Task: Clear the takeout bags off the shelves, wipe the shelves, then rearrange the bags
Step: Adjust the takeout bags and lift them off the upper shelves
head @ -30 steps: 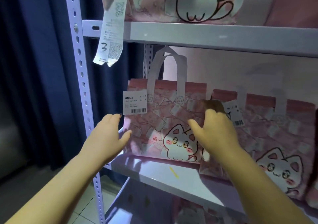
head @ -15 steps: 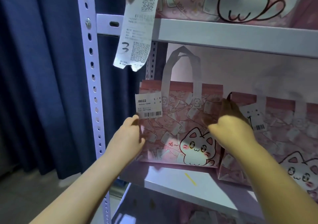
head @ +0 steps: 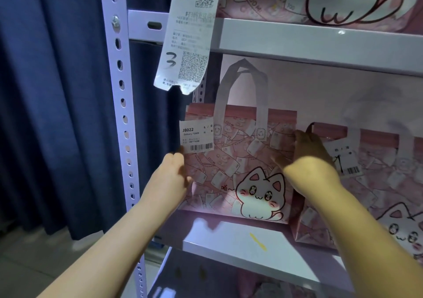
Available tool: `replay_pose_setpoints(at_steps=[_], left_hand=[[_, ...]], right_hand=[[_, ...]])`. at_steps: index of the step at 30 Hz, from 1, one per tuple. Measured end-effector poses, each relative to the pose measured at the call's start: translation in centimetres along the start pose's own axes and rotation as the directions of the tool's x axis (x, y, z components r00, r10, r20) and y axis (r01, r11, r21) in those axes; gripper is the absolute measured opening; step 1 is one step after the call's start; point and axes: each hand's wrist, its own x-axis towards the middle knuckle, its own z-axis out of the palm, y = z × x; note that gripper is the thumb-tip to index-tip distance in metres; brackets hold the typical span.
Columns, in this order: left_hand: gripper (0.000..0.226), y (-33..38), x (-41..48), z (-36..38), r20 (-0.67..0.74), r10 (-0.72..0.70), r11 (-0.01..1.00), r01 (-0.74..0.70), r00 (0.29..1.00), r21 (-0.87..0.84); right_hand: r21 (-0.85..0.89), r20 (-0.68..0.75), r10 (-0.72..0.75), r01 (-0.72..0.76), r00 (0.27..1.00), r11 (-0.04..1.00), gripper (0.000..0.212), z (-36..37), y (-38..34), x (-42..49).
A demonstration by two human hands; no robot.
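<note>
The pink cat bag (head: 240,160) stands upright on the middle shelf (head: 229,240), right between both hands: the left hand (head: 169,178) holds its left edge, the right hand (head: 309,160) holds its right edge.

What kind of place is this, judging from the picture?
Probably a pickup area for delivery orders: a metal shelf holds pink cat-print bags with barcode labels, and a printed receipt hangs from above.

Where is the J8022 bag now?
Head view: the J8022 bag stands at the left end of the middle shelf, between the left hand and right hand, beside another cat bag.
</note>
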Motion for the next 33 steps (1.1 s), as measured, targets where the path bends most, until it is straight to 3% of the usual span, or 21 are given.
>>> replay_pose_setpoints(at_steps=[9,13,16,18,19,21,24,25,29,33], left_hand=[[0.02,0.1,0.4,-0.2,-0.008,0.01,0.993,-0.009,1.0,0.114],[0.035,0.3,-0.3,-0.4,-0.019,0.044,0.99,-0.041,0.999,0.133],[0.046,0.6,-0.9,-0.9,-0.059,0.097,0.984,-0.087,0.993,0.155],[0.045,1.2,-1.3,-1.6,-0.088,0.119,0.981,-0.103,0.989,0.163],[0.046,1.6,-1.6,-2.0,-0.096,0.122,0.982,-0.106,0.988,0.158],[0.04,2.3,-2.1,-2.7,-0.111,0.136,0.982,-0.119,0.985,0.149],[0.027,3.2,-2.8,-3.3,-0.119,0.177,0.976,-0.159,0.977,0.148],[0.029,3.5,-3.0,-3.3,-0.114,0.198,0.973,-0.181,0.974,0.146],[0.045,5.1,-3.9,-2.4,-0.068,0.271,0.96,-0.264,0.96,0.098],[0.043,7.2,-4.9,-0.7,-0.018,0.335,0.939,-0.332,0.942,0.084]], right_hand=[[0.036,-0.02,-0.036,0.037,0.999,0.999,0.072,-0.1,0.2,-0.4],[0.09,-0.049,-0.044,0.048,0.998,0.995,0.07,-0.6,0.5,-1.0],[0.13,-0.134,-0.075,0.092,0.988,0.987,0.057,-1.0,0.8,-1.8],[0.158,-0.196,-0.082,0.114,0.977,0.981,0.029,-1.3,1.1,-2.4],[0.181,-0.231,-0.066,0.11,0.971,0.977,0.026,-1.4,1.3,-2.8],[0.224,-0.299,-0.055,0.126,0.953,0.967,0.036,-1.6,1.8,-3.7],[0.234,-0.37,-0.106,0.203,0.923,0.951,0.031,-1.9,2.5,-5.4],[0.248,-0.373,-0.104,0.208,0.922,0.946,0.025,-1.9,2.9,-5.9],[0.276,-0.376,-0.072,0.185,0.924,0.943,0.033,-2.0,5.1,-7.8],[0.262,-0.347,-0.024,0.122,0.938,0.957,0.027,-2.2,8.0,-9.6]])
